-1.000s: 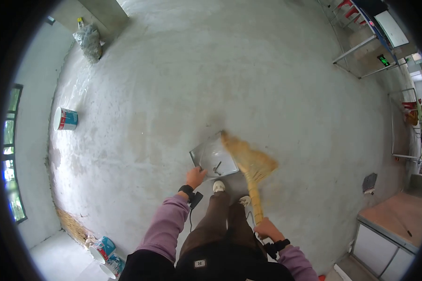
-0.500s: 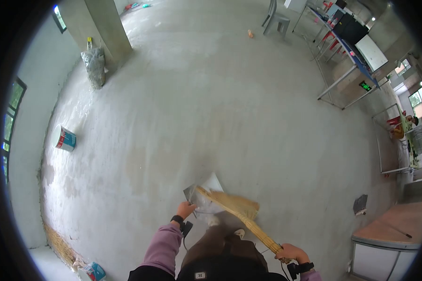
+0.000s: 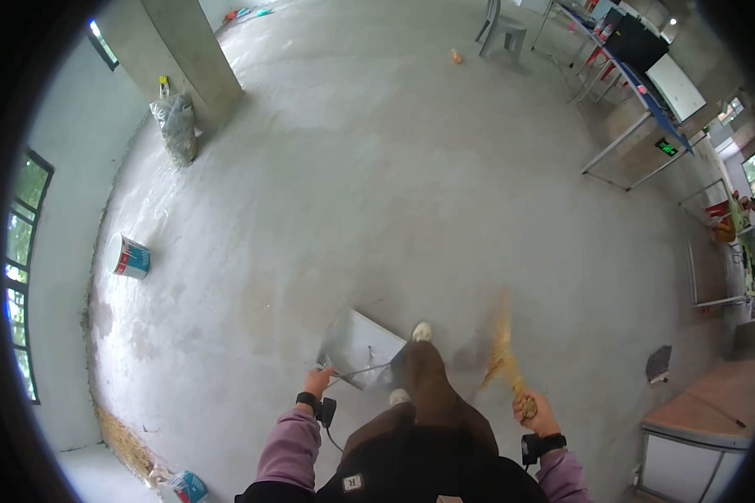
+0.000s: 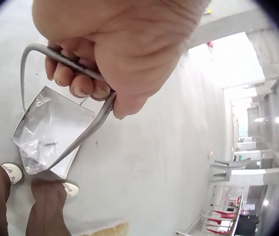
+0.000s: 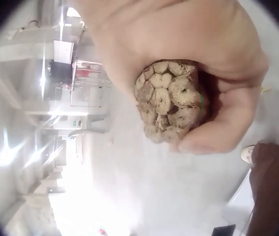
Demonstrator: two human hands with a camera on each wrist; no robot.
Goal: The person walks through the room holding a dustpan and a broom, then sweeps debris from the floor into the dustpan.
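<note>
In the head view my left hand [image 3: 315, 383] grips the bent metal handle of a dustpan [image 3: 376, 337]. Its fingers curl round the grey handle [image 4: 93, 127] in the left wrist view, with the pan below. Crumpled clear plastic [image 4: 34, 150] and a small dark piece [image 4: 48, 144] lie in the pan. On the other side, my right hand [image 3: 541, 414] holds a straw broom [image 3: 502, 354] by its handle, bristles pointing forward and blurred. The right wrist view looks onto the handle's cut end [image 5: 166, 98], a bundle of stalks with fingers wrapped round it.
My shoe [image 3: 422, 332] is beside the dustpan. A paint bucket [image 3: 128, 256] lies by the left wall, and a stuffed bag [image 3: 174, 130] leans at the pillar. A brown-topped cabinet [image 3: 713, 394] stands at right; a long table [image 3: 637, 84] and grey chair [image 3: 503, 33] are farther off.
The broom has swung away from the dustpan to the right, its bristles now pointing forward. The dustpan is further left of my feet, and one foot has stepped forward. Both hands keep their holds.
</note>
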